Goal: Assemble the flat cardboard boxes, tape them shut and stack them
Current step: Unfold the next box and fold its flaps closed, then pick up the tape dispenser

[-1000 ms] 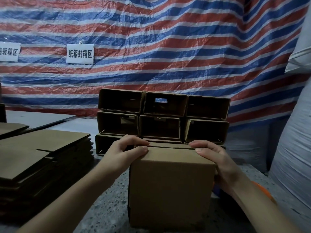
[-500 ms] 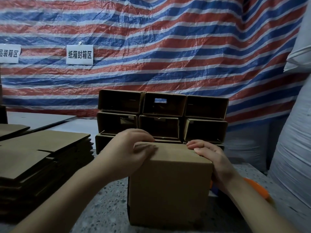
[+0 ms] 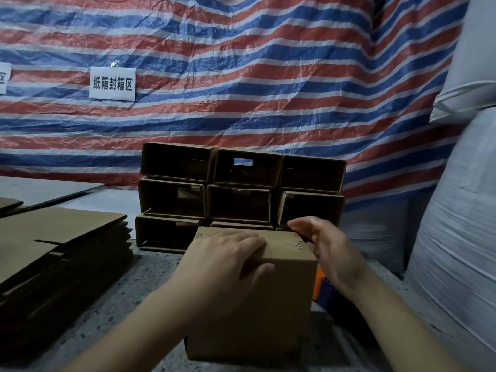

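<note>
A brown cardboard box stands upright on the speckled table right in front of me. My left hand lies on the box's top, fingers spread over the folded flaps and the thumb against the front face. My right hand is at the box's right top edge, fingers straight and slightly lifted along the side. Behind the box stands a stack of assembled boxes, three wide, their open ends facing me. A pile of flat cardboard blanks lies at the left.
An orange and blue object, partly hidden, lies on the table right of the box under my right wrist. A striped tarp with a white sign hangs behind. White wrapped bales rise at the right.
My left hand slid from the box's left top edge onto the top and now lies over the flaps. My right hand moved off the top to the right edge and opened.
</note>
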Available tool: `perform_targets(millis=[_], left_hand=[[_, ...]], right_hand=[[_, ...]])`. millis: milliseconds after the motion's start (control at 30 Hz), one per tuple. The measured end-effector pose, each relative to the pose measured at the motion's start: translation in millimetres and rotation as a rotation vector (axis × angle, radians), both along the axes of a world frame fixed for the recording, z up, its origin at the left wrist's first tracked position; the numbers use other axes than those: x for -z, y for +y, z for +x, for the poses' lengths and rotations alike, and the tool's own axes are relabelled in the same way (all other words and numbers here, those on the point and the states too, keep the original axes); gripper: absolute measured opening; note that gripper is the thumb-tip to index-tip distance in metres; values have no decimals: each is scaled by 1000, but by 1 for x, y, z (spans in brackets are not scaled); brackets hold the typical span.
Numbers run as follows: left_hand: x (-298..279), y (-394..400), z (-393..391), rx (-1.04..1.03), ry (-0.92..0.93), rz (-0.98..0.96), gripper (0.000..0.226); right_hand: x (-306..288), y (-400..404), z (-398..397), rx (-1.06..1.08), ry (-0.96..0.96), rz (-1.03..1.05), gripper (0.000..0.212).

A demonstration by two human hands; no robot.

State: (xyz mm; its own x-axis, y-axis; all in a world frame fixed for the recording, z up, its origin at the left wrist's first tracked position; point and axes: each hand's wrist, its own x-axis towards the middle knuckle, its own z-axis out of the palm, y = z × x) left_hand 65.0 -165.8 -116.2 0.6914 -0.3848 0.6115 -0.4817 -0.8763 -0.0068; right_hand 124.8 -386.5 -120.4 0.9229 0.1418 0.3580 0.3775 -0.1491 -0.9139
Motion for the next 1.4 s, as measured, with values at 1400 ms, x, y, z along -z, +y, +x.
perform_targets(millis=[1400], left_hand=[[-1, 0, 3, 5, 41, 18, 53]], right_hand=[[-141, 6, -1, -168, 209, -177, 57]])
